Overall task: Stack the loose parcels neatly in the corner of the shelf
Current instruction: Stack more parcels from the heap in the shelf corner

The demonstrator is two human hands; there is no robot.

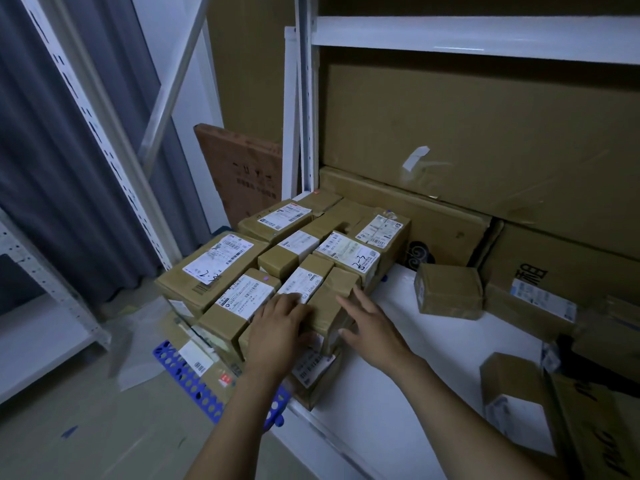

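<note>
Squaring up the corner stack on the shelf point(398, 358).

At the left, the stacked parcels point(277, 251) sit packed into the shelf's left corner. The left hand point(280, 327) lies flat on a near labelled parcel point(302, 284), fingers together, seemingly holding it down. The right hand point(370, 323), fingers straight and spread, presses the side of the taped brown parcel point(341, 292), likely nudging it flush. Further right, a loose parcel point(448, 291) waits unstacked.
</note>
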